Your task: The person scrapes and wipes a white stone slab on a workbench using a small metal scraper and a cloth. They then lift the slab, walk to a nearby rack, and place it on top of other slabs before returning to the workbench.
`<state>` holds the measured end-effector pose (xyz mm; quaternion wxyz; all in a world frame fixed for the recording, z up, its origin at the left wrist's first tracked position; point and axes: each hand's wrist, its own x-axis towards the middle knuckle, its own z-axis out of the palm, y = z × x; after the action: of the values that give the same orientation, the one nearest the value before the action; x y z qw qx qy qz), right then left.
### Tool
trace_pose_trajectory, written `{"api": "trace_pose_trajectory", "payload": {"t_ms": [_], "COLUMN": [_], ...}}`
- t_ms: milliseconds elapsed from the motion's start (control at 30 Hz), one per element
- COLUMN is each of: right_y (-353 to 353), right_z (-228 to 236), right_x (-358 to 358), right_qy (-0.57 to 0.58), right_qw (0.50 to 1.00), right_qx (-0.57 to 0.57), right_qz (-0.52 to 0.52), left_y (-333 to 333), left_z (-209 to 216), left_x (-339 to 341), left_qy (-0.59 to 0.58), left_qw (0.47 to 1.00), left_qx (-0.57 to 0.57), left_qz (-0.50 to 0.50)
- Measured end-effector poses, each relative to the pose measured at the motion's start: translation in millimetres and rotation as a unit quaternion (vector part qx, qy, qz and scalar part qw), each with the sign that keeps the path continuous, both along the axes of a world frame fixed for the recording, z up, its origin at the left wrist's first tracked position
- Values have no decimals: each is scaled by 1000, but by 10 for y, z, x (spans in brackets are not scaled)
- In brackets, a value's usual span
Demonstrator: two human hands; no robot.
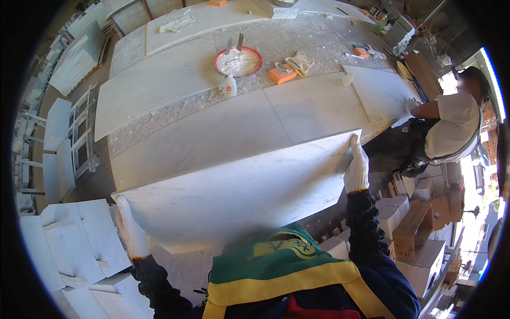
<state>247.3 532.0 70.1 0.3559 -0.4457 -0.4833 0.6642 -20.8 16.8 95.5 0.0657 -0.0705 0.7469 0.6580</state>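
A large white marble slab [239, 186] with faint grey veins is held tilted in front of my body. My left hand [131, 228], in a white knit glove, is closed round its left end. At the right end my right hand [357, 167], gloved the same way, grips the slab near its upper corner, thumb along the face. The fingers behind the slab are hidden. Beyond its upper edge lie marble slabs [212, 130] flat on the dusty worktable. Whether the held slab touches the table, I cannot tell.
A red-rimmed bowl [239, 62] of white paste with scrapers, a white bottle [229, 86] and an orange block [282, 75] sit on the table. A co-worker [449, 125] stands at the right. Cardboard boxes [413, 228] are at my right; stacked slabs [79, 244] at my left.
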Motion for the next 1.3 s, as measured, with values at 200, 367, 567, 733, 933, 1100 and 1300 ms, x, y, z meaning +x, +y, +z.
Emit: {"api": "trace_pose_trajectory", "payload": {"t_ms": [200, 367, 567, 733, 933, 1100, 1300], "right_y": [591, 767, 298, -240, -299, -357, -424], "right_z": [-222, -430, -564, -790, -784, -477, -334], "right_x": [-555, -778, -416, 105, 159, 112, 124], "right_qy": [23, -20, -334, -203, -238, -217, -226], "right_qw": [997, 995, 782, 663, 660, 668, 644], "right_qx": [-54, -56, 511, 651, 639, 645, 661], "right_qz": [44, 75, 125, 310, 315, 301, 312], "left_y": [539, 879, 983, 927, 1010, 1015, 990], "left_z": [25, -87, -358, -536, -593, -716, -839], "left_x": [-371, -516, -554, -630, -482, -339, -418], "left_qy": [-4, -20, 22, -3, 141, 286, 221], "left_qw": [999, 998, 992, 988, 913, 815, 858], "left_qx": [-39, -45, -120, -150, -380, -504, -463], "left_qz": [9, 28, 13, 40, 46, 4, -21]}}
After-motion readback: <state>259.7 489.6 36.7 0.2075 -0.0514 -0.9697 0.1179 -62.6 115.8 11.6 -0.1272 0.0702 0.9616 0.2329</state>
